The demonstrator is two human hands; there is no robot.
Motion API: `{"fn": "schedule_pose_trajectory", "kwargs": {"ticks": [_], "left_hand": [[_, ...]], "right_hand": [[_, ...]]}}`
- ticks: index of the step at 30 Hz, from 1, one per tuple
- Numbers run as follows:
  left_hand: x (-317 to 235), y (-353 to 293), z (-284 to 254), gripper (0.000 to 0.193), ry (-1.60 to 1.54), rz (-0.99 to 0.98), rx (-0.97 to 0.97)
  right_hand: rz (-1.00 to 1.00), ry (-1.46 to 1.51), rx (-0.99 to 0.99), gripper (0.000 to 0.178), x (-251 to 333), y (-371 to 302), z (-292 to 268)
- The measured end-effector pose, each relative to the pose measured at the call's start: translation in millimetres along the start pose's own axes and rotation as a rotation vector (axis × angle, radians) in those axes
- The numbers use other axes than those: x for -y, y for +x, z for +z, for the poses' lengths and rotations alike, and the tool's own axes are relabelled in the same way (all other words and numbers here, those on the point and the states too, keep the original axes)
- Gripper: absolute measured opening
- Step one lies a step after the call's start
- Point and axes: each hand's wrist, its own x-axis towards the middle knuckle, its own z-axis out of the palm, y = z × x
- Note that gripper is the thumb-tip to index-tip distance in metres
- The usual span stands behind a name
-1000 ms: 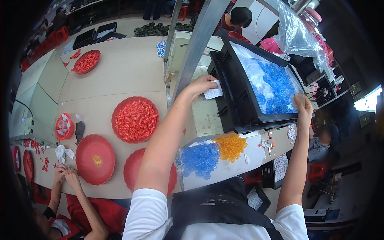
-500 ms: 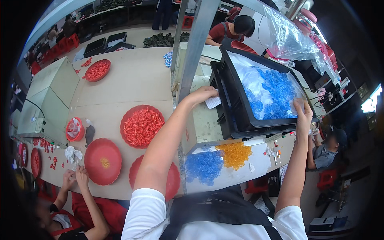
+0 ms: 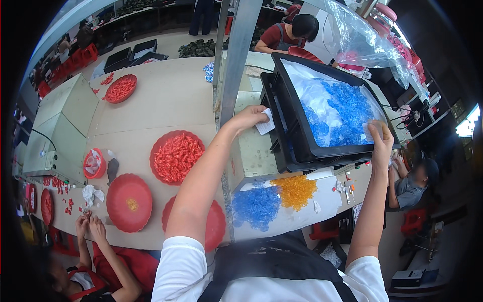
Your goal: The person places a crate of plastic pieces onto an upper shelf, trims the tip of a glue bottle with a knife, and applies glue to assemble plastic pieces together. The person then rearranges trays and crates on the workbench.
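Observation:
My left hand is closed, pinching a white paper slip beside the left side of the stacked black trays. The top black tray tilts and is lined with white plastic; clear blue plastic pieces lie in it. A second black tray sits beneath it. At the top tray's right front corner, my right hand pinches a small pale slip above the blue pieces. Whether its fingers also touch the rim I cannot tell.
Below the trays, blue pieces and amber pieces lie in heaps on white sheeting. A metal post rises left of the trays. Red bowls stand on the left table. Co-workers sit at lower left, right and behind the trays.
My left hand has shifted slightly left and up, and more of its slip shows beside the trays. My right hand keeps its slip at the tray's corner. The whole view has shifted slightly.

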Motion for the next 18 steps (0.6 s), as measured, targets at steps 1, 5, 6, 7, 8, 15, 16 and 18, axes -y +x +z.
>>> {"fn": "schedule_pose_trajectory", "kwargs": {"ticks": [1, 5, 6, 7, 8, 15, 16, 18], "left_hand": [[0, 0, -1, 0.020, 0.008, 0.013, 0.022], [-1, -1, 3, 0.015, -0.050, 0.033, -0.003], [-2, -2, 5, 0.016, -0.069, 0.038, -0.017], [-3, -2, 7, 0.017, -0.088, 0.044, -0.030], [-4, -3, 8, 0.017, -0.090, 0.045, -0.030], [3, -3, 10, 0.016, -0.098, 0.038, -0.092], [2, -4, 10, 0.016, -0.113, 0.042, -0.100], [-2, -11, 13, 0.016, -0.086, 0.050, -0.140]], "right_hand": [[-0.003, 0.001, 0.000, 0.014, 0, 0, -1], [-0.003, 0.009, -0.002, 0.014, -6, 2, -6], [-0.006, 0.005, -0.005, 0.014, -7, 2, -6], [-0.005, 0.003, -0.003, 0.014, -7, 2, -5], [-0.002, 0.012, -0.006, 0.014, -7, 2, -5], [-0.018, -0.016, 0.002, 0.014, -4, 0, -4], [-0.018, -0.017, -0.002, 0.014, -4, 0, -4], [0.005, 0.004, 0.000, 0.015, -4, 0, -2]]}}
